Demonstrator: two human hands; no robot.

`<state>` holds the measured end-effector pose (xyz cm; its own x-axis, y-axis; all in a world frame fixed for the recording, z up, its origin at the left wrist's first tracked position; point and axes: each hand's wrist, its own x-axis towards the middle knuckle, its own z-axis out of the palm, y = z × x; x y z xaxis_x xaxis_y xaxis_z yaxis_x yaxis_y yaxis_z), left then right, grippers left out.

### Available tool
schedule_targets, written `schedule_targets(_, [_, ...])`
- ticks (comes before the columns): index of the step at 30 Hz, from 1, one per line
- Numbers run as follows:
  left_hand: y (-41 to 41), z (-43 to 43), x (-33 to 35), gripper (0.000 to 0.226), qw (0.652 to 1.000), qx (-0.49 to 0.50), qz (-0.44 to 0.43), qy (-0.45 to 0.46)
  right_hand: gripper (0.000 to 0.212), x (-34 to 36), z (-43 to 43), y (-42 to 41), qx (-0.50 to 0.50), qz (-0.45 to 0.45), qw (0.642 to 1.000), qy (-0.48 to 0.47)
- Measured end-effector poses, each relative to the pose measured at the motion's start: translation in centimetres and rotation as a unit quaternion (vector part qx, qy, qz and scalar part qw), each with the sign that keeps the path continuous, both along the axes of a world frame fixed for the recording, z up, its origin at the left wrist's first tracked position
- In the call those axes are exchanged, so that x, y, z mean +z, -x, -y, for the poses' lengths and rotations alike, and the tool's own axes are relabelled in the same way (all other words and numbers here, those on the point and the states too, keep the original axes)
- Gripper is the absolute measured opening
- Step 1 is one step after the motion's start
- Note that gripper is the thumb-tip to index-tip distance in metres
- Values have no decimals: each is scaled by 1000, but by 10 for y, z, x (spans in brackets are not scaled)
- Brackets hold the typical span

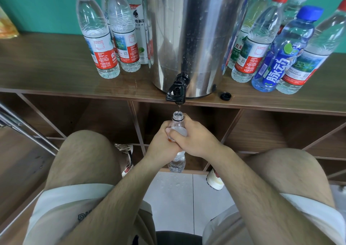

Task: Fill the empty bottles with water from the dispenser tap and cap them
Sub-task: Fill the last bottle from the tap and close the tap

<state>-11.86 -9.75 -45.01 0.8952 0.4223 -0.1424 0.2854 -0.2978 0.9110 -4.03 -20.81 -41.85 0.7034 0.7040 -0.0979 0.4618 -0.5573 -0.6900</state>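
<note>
Under tap (177,91): bottle (177,118) in 2-hand grip (179,143)

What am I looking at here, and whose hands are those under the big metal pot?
No machine here: a person wears a camera on the head, so you look down along their own arms. The left hand and right hand both grip an open bottle under the black tap of a steel water dispenser, and a thin stream falls into it. The dispenser stands on a wooden counter, with capped bottles on either side and a loose black cap beside it.
</note>
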Motion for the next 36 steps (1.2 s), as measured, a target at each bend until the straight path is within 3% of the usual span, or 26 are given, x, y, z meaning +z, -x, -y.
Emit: schedule_targets(36, [1, -1, -2, 56, 1000, -2, 3, 16, 47, -3, 0, -2, 2, -1, 1000, -6])
